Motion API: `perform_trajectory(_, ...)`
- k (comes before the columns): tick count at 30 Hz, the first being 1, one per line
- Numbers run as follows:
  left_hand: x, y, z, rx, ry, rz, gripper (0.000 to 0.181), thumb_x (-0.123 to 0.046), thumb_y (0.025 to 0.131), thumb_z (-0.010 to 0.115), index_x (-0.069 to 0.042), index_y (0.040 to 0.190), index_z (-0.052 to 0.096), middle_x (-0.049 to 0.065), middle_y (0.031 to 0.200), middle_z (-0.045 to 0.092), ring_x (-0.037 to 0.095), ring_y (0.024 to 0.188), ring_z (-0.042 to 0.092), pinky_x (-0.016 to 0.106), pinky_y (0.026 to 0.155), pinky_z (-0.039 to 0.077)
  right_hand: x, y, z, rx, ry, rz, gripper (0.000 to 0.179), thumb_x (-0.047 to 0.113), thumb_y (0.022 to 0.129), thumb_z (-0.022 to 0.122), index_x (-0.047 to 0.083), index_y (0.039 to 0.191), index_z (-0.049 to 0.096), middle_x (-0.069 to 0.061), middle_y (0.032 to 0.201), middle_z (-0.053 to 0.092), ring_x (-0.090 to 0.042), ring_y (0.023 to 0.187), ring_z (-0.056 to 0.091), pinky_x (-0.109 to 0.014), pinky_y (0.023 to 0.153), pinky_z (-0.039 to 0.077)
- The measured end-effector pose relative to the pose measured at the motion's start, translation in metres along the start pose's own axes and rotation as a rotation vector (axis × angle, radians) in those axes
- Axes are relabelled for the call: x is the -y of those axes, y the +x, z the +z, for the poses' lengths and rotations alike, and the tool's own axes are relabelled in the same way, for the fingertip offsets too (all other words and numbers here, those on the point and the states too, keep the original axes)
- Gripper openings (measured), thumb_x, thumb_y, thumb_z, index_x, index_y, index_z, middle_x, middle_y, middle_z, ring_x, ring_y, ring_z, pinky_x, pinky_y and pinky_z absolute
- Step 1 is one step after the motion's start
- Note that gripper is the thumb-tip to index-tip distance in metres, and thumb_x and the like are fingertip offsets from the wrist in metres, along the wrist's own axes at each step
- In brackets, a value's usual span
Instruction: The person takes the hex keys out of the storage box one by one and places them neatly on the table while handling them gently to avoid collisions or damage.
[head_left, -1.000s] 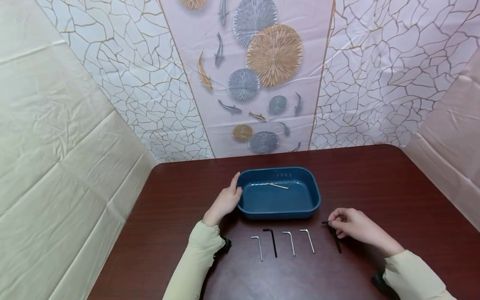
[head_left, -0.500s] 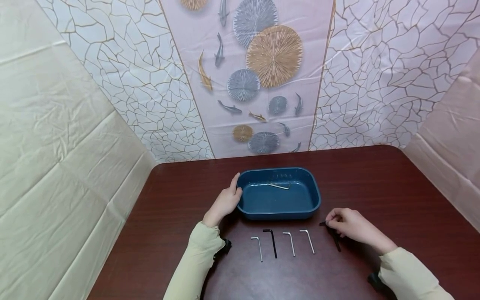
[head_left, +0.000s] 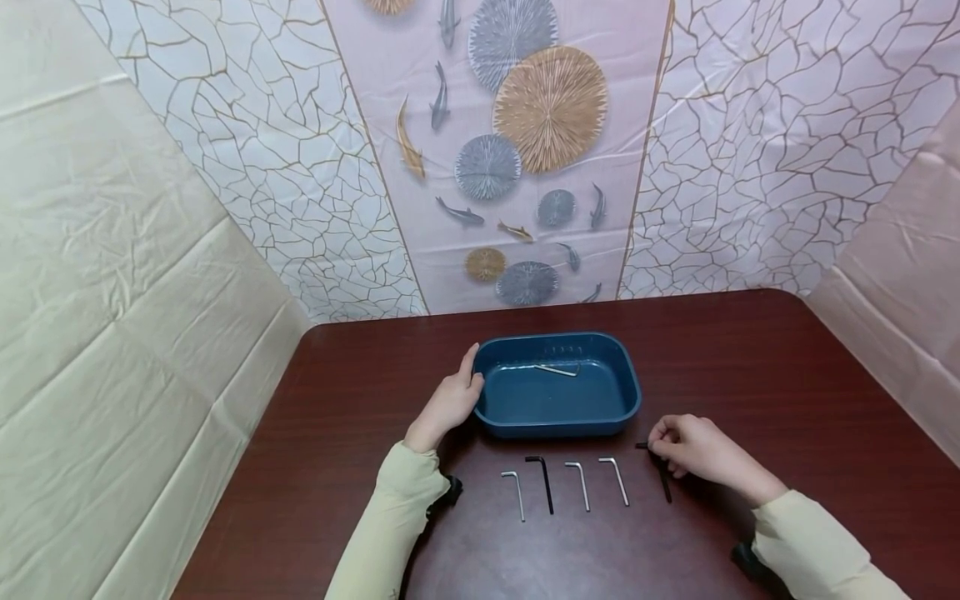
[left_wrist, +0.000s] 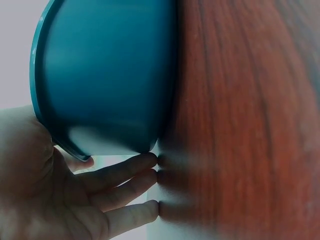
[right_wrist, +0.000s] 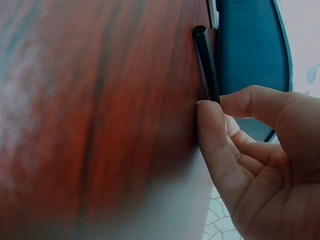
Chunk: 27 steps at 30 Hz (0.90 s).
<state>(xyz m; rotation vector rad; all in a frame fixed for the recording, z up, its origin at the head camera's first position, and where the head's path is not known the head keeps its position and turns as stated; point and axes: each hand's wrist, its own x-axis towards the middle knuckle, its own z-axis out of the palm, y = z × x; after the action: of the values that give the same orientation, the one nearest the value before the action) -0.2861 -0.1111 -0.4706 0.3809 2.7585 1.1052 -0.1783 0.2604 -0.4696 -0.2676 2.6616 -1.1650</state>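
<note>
In the head view my left hand (head_left: 450,404) rests against the left side of a blue rectangular tray (head_left: 557,430), fingers fairly straight. The left wrist view shows the fingertips (left_wrist: 150,159) down at the table beside the tray's wall (left_wrist: 107,75). To the tray's front right, my right hand (head_left: 693,448) pinches a black hex key (head_left: 666,485) between thumb and index finger. Its short arm (right_wrist: 206,60) sticks out past the fingertips, close over the table in the right wrist view. A silver hex key (head_left: 557,371) lies inside the tray near its far wall.
In front of the tray a row of hex keys lies on the dark red table (head_left: 352,358): a silver one (head_left: 519,496), a black one (head_left: 547,487), another silver one (head_left: 583,487) and a third silver one (head_left: 620,483). A patterned cloth wall (head_left: 558,250) stands behind the table.
My right hand has slid slightly left with the black hex key, toward the row. The left hand and the tray have stayed in place.
</note>
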Motion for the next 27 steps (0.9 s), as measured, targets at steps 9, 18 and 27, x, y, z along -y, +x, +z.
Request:
perform_trajectory(9, 0.0014, 0.0007, 0.0007, 0.002, 0.006, 0.003, 0.061, -0.025, 0.109, 0.037, -0.017, 0.164, 0.012, -0.001, 0.058, 0.041, 0.016, 0.047, 0.038, 0.032, 0.052, 0.036, 0.0016, 0.0013, -0.0009, 0.013, -0.016, 0.004, 0.005, 0.004, 0.093, 0.062, 0.001, 0.090, 0.065, -0.002, 0.071, 0.061, -0.018, 0.059, 0.060, -0.031, 0.051, 0.053)
perform_trajectory(18, 0.0010, 0.0012, -0.0018, 0.002, -0.009, 0.008, 0.061, -0.025, 0.109, 0.037, -0.017, 0.164, 0.012, 0.000, 0.059, 0.042, 0.016, 0.047, 0.038, 0.032, 0.051, 0.036, 0.0041, 0.0011, -0.0021, 0.024, -0.023, 0.009, 0.004, 0.004, 0.095, 0.063, 0.001, 0.092, 0.065, -0.003, 0.072, 0.061, -0.018, 0.061, 0.060, -0.031, 0.053, 0.054)
perform_trajectory(27, 0.0017, 0.0003, -0.0005, 0.006, -0.003, 0.010, 0.060, -0.024, 0.109, 0.037, -0.016, 0.164, 0.012, 0.000, 0.059, 0.042, 0.016, 0.048, 0.039, 0.031, 0.052, 0.036, 0.0024, 0.0003, -0.0010, 0.029, -0.023, 0.018, 0.006, 0.007, 0.096, 0.065, 0.001, 0.093, 0.065, -0.003, 0.073, 0.061, -0.018, 0.061, 0.060, -0.031, 0.054, 0.054)
